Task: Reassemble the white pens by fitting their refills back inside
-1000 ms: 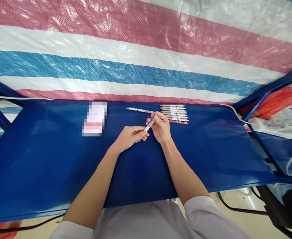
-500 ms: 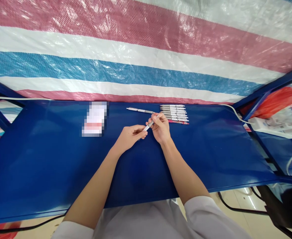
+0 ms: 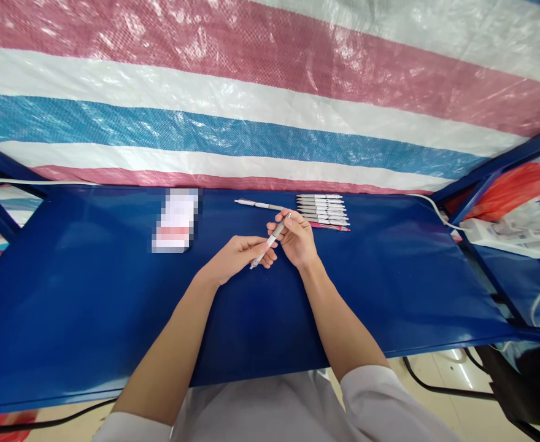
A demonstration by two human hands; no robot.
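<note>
A white pen with a grey grip (image 3: pixel 272 240) is held slanted above the table, its tip end up and to the right. My right hand (image 3: pixel 298 239) pinches it at the grey grip. My left hand (image 3: pixel 240 256) has its thumb and fingers closed about the white barrel, and the clicker end sticks out below them. Just beyond my hands lies another white pen (image 3: pixel 256 204), its right end hidden by my right fingers. A row of several white-and-grey pens (image 3: pixel 321 204) lies behind my right hand, with a red pen (image 3: pixel 329 226) at its near side.
The blue table (image 3: pixel 113 307) runs across the view. A blurred-out white rectangular item (image 3: pixel 175 220) lies at its back left. Striped plastic sheeting (image 3: pixel 251 92) hangs behind. At the right are blue frame bars, a white cable (image 3: pixel 429 201) and a red bag (image 3: pixel 513 189).
The fingers of my left hand have loosened and spread a little, so the pen's lower white barrel and clicker end now show. My right hand has barely shifted.
</note>
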